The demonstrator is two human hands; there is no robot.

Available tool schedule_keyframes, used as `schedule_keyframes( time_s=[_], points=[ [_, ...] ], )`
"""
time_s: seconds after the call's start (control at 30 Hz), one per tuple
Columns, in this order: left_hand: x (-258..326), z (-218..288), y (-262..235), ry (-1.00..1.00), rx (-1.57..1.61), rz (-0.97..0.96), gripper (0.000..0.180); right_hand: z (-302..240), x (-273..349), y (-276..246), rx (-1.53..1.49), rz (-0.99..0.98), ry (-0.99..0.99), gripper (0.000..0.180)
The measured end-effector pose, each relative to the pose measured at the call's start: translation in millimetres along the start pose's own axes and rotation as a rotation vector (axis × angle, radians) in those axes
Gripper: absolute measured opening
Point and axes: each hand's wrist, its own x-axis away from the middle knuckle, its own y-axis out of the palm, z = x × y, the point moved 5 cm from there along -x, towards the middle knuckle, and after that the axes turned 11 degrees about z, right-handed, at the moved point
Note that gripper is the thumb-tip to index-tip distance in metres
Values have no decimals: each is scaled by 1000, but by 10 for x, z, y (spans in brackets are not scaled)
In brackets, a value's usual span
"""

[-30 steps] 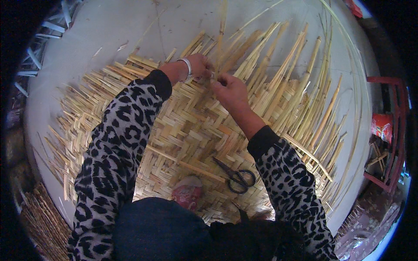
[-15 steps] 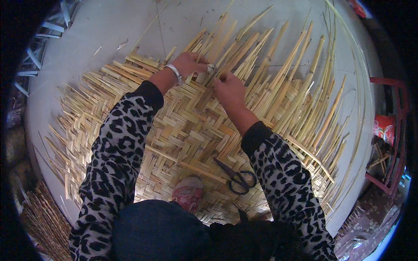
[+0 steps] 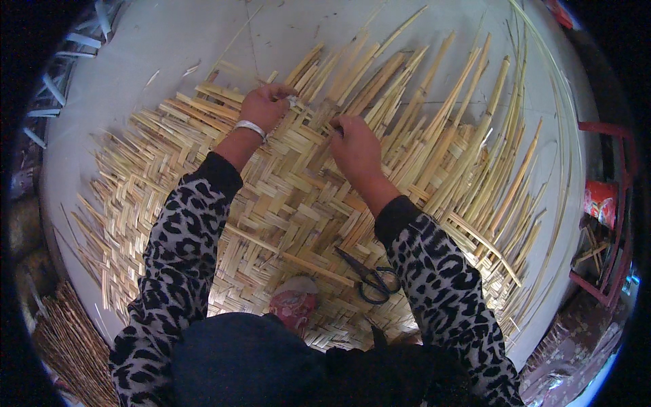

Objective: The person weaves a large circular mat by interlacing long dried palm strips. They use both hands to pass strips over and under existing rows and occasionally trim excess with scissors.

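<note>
A large herringbone mat (image 3: pixel 285 224) of flat, pale yellow split reed strips spreads beneath my arms, its loose strip ends (image 3: pixel 424 85) fanning out along the far side. At the far edge, left of centre, my left hand (image 3: pixel 266 108) has its fingers closed on a strip end; a small white wrapping shows at a fingertip. To its right, my right hand (image 3: pixel 356 146) is curled over the weave, thumb and forefinger pressed together. What lies inside that pinch is hidden. Black-handled scissors (image 3: pixel 373 281) rest on the mat, nearer to me and inside my right forearm.
My shoe (image 3: pixel 296 302) stands on the mat's near part. Long thin strips (image 3: pixel 559 129) curve over the grey floor (image 3: pixel 176 41) at right. A dark red frame (image 3: pixel 614 210) stands at the right rim, a bundle of brown stalks (image 3: pixel 74 346) at lower left.
My left hand has shifted left along the mat's far edge, away from my right hand. The right hand has barely moved. The scissors lie where they were.
</note>
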Motion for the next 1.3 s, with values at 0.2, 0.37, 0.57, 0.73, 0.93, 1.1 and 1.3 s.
schedule_keyframes(
  time_s=[0.2, 0.37, 0.57, 0.73, 0.93, 1.1, 1.3],
  points=[
    [45, 121, -43, 209, -389, 19, 26, -49, 108, -15, 3, -52, -59, 18],
    [39, 162, -56, 218, -599, -85, 25, -53, 145, -1, 74, -151, -110, 19],
    [230, 26, -145, 145, -242, 51, 32, -167, 328, -8, 258, -289, -296, 30],
    [867, -184, -234, 201, -64, 322, 59, -275, 686, -168, 357, -195, -495, 47],
    [1207, 15, 146, 433, -770, 281, 59, -155, 1330, -644, 265, -347, -598, 45],
    [1100, 64, 178, 530, -873, 196, 43, 458, 1947, -1523, 438, -474, -566, 42],
    [1086, 271, 133, 715, -1099, -209, 27, 1545, 2308, -3053, 530, -587, -110, 31]
  ],
)
